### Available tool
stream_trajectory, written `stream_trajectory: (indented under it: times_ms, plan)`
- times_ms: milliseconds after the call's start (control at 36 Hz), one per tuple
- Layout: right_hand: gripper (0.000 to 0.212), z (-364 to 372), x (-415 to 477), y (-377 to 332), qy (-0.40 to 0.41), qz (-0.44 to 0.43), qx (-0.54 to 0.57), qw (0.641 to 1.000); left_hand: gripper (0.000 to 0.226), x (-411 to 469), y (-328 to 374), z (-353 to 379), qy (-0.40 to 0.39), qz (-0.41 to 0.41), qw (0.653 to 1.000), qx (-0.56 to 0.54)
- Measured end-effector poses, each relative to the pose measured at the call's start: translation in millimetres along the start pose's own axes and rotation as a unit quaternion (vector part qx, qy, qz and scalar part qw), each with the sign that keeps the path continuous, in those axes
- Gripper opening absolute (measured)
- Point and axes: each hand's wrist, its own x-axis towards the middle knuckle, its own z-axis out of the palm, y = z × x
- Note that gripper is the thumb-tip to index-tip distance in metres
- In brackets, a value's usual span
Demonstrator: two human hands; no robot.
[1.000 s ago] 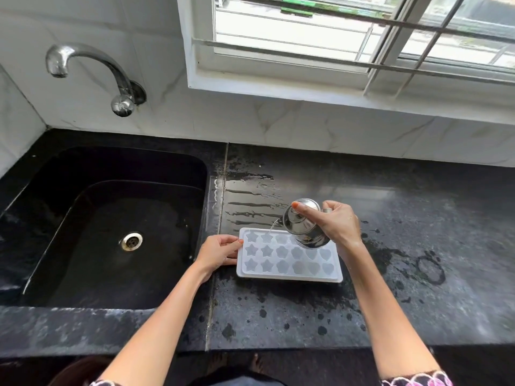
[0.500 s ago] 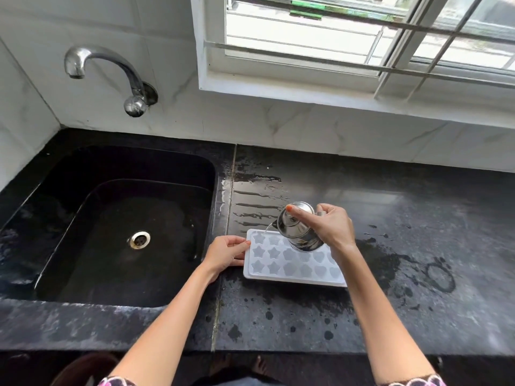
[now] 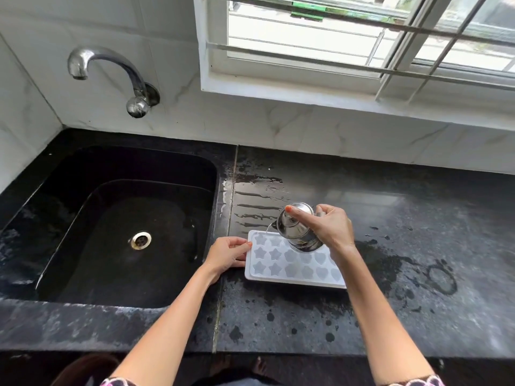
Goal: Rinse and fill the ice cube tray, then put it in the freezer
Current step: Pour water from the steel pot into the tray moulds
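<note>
One tilted steel jug [image 3: 295,232], clamped in right hand [image 3: 327,228] fingers, trickles water [image 3: 268,229] into ice tray [image 3: 292,283]; left hand [image 3: 227,253] fingers pinch edge.

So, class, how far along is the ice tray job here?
Probably done: rinsing; the tray lies on a wet counter. In hand: the right hand tips a steel jug, a thin stream falling into the tray's far corner; the left hand holds its edge. Left: finishing, then freezing it.
</note>
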Motion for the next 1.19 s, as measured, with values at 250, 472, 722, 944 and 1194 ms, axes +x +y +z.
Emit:
stream_trajectory:
  times_ms: [250, 472, 722, 944, 1194]
  plan:
    - [0.073, 0, 0, -2, -0.002, 0.002, -0.003, 1.0, 0.012, 1, -1, 0, 0.0, 0.003, 1.0, 0.005]
    - [0.079, 0, 0, -3, -0.007, 0.012, 0.01, 1.0, 0.01, 2, -3, -1, -0.008, 0.005, 1.0, -0.008]
    - [0.073, 3, -3, -4, -0.008, 0.011, -0.011, 1.0, 0.012, 3, -4, -2, -0.008, 0.006, 1.0, -0.004]
    - [0.074, 2, -7, -4, -0.001, 0.005, -0.01, 1.0, 0.016, 3, -4, -2, -0.005, 0.004, 1.0, -0.001]
    - [0.072, -4, -18, 3, -0.031, 0.004, -0.013, 0.999, 0.01, 1, -4, -1, -0.005, 0.008, 1.0, 0.003]
